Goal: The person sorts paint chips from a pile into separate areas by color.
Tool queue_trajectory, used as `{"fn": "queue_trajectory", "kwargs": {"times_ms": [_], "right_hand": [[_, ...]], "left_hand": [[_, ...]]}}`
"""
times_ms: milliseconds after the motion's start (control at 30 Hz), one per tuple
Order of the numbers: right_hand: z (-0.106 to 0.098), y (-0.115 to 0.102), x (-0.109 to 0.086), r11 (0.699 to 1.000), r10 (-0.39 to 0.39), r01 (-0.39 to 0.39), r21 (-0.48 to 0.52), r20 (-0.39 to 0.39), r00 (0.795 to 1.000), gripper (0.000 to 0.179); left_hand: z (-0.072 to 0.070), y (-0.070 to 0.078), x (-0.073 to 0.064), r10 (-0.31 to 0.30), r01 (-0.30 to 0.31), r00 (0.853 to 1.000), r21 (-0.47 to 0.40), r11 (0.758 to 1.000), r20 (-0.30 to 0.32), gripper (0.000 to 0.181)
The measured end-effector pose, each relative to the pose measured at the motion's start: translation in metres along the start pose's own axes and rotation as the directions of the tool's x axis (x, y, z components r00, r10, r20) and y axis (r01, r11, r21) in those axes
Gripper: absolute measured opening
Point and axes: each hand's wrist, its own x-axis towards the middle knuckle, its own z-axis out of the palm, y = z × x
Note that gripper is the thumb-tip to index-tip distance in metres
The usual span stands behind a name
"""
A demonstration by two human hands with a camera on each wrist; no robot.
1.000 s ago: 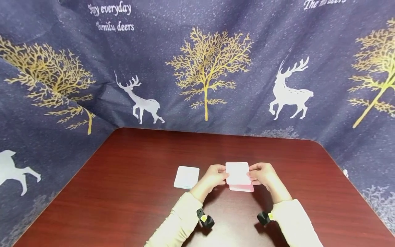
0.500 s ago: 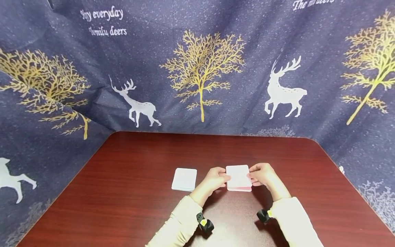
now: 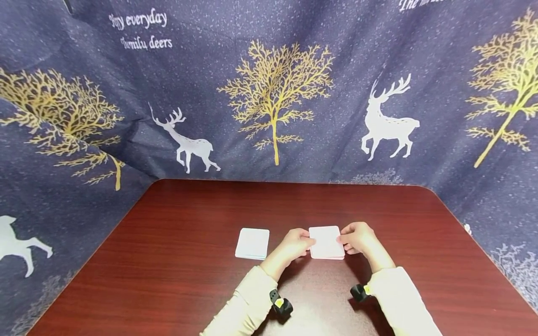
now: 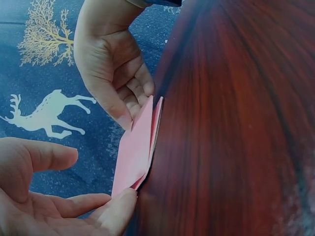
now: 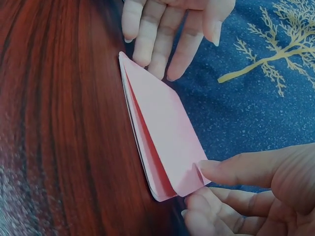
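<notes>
A small stack of pale pink square cards (image 3: 326,242) lies on the table between my hands, looking nearly white in the head view. The top card (image 5: 157,118) is tilted up, leaving a narrow wedge-shaped gap above the cards beneath. With its thumb on the face and fingers at the edge, my right hand (image 3: 359,238) pinches this top card. My left hand (image 3: 294,243) is at the opposite edge; its fingers (image 4: 120,209) touch the card there while the thumb stands away in both wrist views.
Left of my left hand, a second stack of white square cards (image 3: 252,243) with a bluish lower edge lies on the dark red wooden table (image 3: 168,242). A blue cloth backdrop (image 3: 252,93) with deer and trees hangs behind the table.
The top card has come down and toward me, now covering the pink cards beneath that showed below it a second ago. Both hands stay at its sides.
</notes>
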Motion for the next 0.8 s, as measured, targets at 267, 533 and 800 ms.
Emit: {"fn": "queue_trajectory", "kwargs": {"times_ms": [267, 533, 800], "right_hand": [[0.0005, 0.0003, -0.0002, 0.999, 0.006, -0.006, -0.034, -0.002, 1.000, 0.023], [-0.0007, -0.0006, 0.0007, 0.998, 0.003, -0.004, -0.059, -0.006, 1.000, 0.025], [-0.0017, -0.0028, -0.0009, 0.997, -0.021, 0.019, -0.068, -0.027, 0.999, 0.031]], "left_hand": [[-0.0014, -0.0002, 0.0011, -0.005, 0.005, 1.000, 0.029, 1.000, -0.003, 0.037], [-0.0022, 0.0005, 0.0016, -0.006, 0.006, 1.000, 0.044, 0.999, -0.013, 0.037], [-0.0075, 0.0060, 0.0001, 0.048, -0.033, 0.997, 0.235, 0.971, -0.057, 0.037]]}}
